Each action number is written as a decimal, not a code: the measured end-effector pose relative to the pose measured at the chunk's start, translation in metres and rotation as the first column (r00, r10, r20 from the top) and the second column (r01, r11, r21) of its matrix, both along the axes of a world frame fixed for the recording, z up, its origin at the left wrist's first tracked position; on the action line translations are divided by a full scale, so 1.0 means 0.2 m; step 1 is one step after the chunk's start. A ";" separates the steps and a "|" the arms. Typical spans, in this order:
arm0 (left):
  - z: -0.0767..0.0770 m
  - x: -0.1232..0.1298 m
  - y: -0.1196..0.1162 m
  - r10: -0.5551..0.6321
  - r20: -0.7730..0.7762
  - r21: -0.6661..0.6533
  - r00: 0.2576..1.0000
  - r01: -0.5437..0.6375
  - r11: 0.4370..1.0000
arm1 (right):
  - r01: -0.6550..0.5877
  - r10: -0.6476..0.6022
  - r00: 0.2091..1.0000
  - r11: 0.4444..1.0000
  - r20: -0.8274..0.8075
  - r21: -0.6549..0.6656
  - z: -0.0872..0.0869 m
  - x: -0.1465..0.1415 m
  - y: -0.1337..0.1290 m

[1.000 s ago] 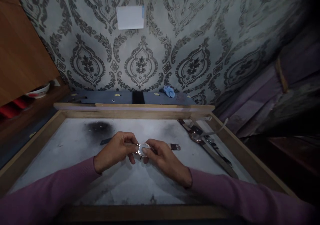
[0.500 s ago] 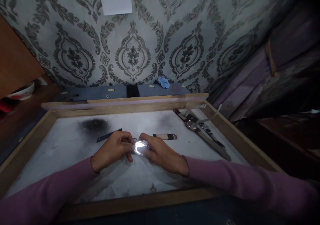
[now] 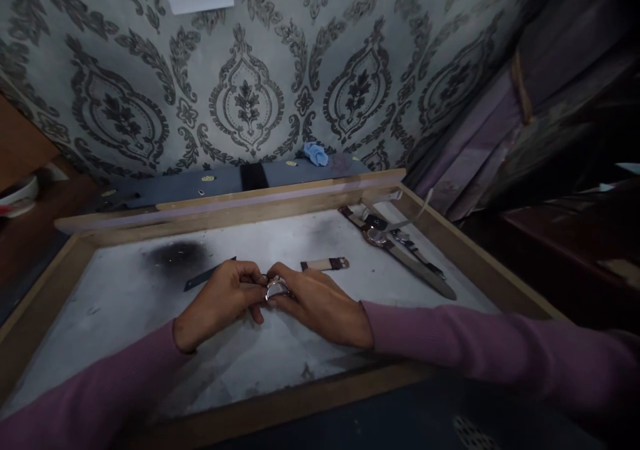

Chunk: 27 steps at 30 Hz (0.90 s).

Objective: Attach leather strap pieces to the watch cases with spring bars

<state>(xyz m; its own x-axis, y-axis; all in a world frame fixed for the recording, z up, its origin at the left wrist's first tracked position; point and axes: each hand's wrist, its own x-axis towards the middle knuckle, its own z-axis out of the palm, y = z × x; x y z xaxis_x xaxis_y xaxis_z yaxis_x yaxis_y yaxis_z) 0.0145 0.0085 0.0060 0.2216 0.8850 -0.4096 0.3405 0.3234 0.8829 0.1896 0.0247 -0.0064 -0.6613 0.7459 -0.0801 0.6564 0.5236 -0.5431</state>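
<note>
A round, shiny watch case (image 3: 277,291) without a full strap is held up between both hands over the white board. My left hand (image 3: 225,295) is closed, its thumb and fingers pinching the case's left side. From the right, my right hand (image 3: 315,298) grips the case too, thumb below and index finger above. Behind my right hand lies a short watch strap piece (image 3: 324,264), pale inside with a brown buckle end. A dark flat strap piece (image 3: 209,275) lies beyond my left hand, partly covered by it.
A shallow wooden-framed tray (image 3: 125,227) surrounds the white surface. On its right lie a brown-strapped watch (image 3: 376,235), another dark watch (image 3: 417,253) and a long grey-green strap (image 3: 425,273). A crumpled blue cloth (image 3: 316,154) sits behind the frame, by the patterned wall.
The view has turned slightly, shifting the tray left in the picture. The watch case has tilted, and its bright white reflection is mostly gone. Both hands keep their hold.
</note>
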 end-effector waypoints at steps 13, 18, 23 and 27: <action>-0.02 0.01 0.02 -0.060 -0.033 0.037 0.998 0.061 0.997 | -0.119 0.059 0.963 0.969 0.261 0.217 0.02 0.00 -0.01; -0.01 0.03 0.02 -0.068 -0.042 -0.002 0.997 0.068 0.998 | -0.130 0.070 0.967 0.962 0.244 0.240 0.02 0.02 -0.01; -0.02 0.04 0.02 -0.038 -0.030 -0.028 0.999 0.037 0.999 | -0.108 0.068 0.979 0.972 0.192 0.210 0.01 0.03 -0.01; -0.04 0.04 0.02 -0.030 -0.004 -0.045 1.000 0.029 0.999 | -0.092 0.060 0.985 0.975 0.159 0.203 0.00 0.04 0.00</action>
<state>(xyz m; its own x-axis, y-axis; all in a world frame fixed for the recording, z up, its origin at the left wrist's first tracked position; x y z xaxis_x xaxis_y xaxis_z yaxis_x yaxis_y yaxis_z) 0.0219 0.0125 -0.0012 0.2453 0.8587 -0.4499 0.3546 0.3524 0.8660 0.1968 0.0242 -0.0069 -0.7091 0.7044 -0.0307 0.6759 0.6667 -0.3142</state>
